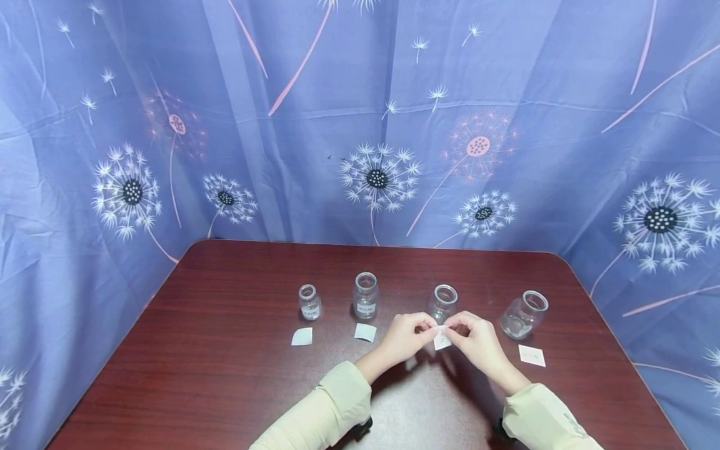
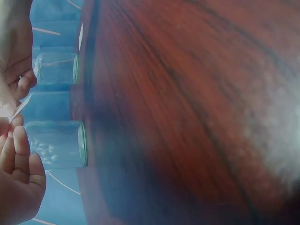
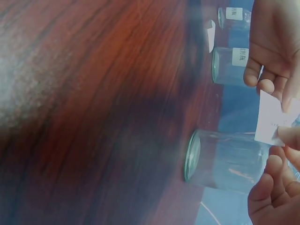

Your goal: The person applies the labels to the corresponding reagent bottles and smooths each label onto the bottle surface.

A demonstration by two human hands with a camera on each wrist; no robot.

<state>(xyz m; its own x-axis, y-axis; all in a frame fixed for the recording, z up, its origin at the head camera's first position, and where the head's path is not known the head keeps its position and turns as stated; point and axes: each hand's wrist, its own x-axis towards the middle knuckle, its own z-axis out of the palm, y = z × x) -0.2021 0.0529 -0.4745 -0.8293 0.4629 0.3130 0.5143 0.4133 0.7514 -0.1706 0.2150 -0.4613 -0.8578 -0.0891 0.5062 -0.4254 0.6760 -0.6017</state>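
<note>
A small white paper label with print on it is held up in front of the third jar from the left. My left hand pinches its upper left part between thumb and finger. Opposite, my right hand pinches the upper right part, the two hands nearly touching. Behind the label stands an open, unlabelled glass jar, its lower part covered by hands and label. The right wrist view shows the label close up, slightly bent, with the jar beyond it.
To the left stand a small labelled jar and a taller labelled jar, each with a pale paper piece in front. At right, an unlabelled jar has a printed label before it. A curtain hangs behind the table.
</note>
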